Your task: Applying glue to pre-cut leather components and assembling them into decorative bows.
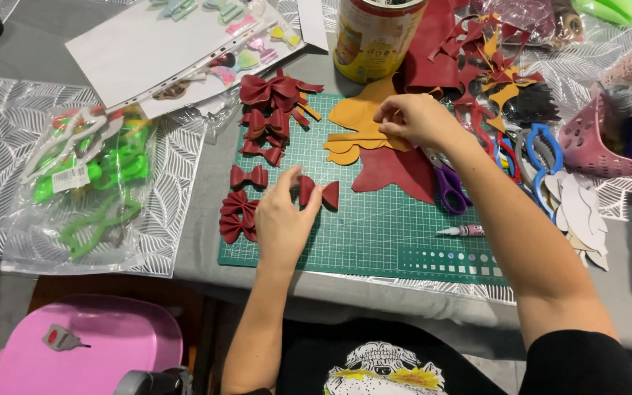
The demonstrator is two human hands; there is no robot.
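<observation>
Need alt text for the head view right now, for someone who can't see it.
Seen from above, the left hand pinches a dark red leather bow on a green cutting mat, while the right hand fingers mustard-yellow leather pieces. More red bows lie on the mat's left side, with scissors and a glue tube to the right.

Left hand [281,223] holds a red bow [318,192]; right hand [416,119] touches mustard leather [360,117].

- Your left hand [281,223] and right hand [417,119] are bare: no gloves, no watch.
- A thin ring sits on a left finger.
- Both your forearms are uncovered.
- You're in a black short-sleeved top; it has a white and yellow print on the chest.
</observation>
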